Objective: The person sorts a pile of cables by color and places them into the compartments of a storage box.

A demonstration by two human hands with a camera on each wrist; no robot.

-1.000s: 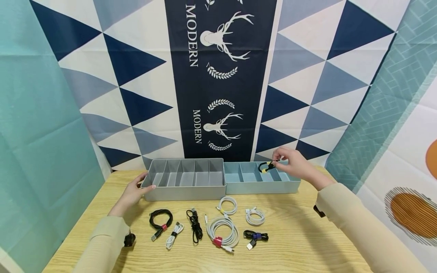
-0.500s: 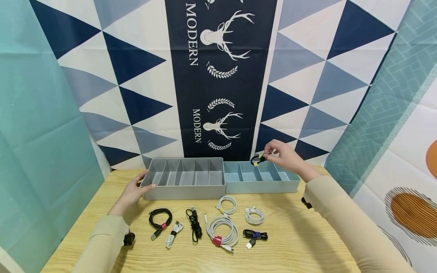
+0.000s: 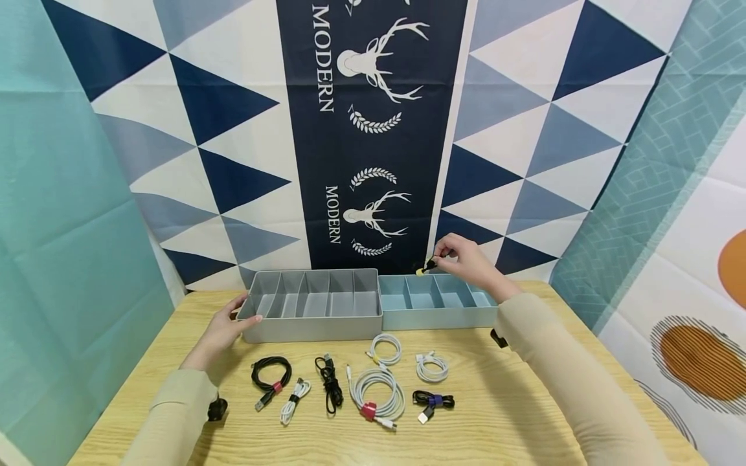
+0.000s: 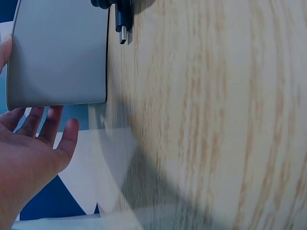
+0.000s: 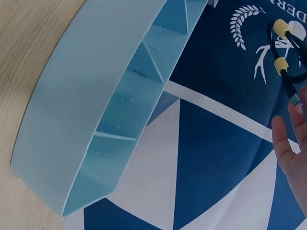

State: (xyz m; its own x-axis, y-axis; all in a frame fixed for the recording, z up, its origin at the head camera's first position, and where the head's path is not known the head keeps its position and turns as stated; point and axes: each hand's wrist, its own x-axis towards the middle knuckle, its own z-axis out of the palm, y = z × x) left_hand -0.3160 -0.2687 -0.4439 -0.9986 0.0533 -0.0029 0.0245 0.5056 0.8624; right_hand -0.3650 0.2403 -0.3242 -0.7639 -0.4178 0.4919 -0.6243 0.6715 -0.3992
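My left hand [image 3: 218, 330] holds the left end of a grey divided storage box [image 3: 311, 329], thumb on its front and fingers at its end wall. In the left wrist view the fingers reach past the edge of the grey box [image 4: 57, 57]. My right hand [image 3: 466, 259] pinches a short black cable [image 3: 429, 265] with yellow bands. They hang above the light-blue divided box [image 3: 440, 318], which adjoins the grey one. In the right wrist view the looped black cable [image 5: 289, 79] dangles from the fingertips, with a metal plug at its lower end.
Several coiled cables lie on the wooden table [image 3: 495, 414] before the boxes, including a black cable with a red tie [image 3: 271, 375], a large white coil [image 3: 380, 395] and a black cable with a purple tie [image 3: 432, 400]. A patterned cloth [image 3: 373, 129] hangs behind.
My right hand has moved left and slightly upward, carrying the black cable from above the blue box's right half toward its left half. My left hand stays at the grey box.
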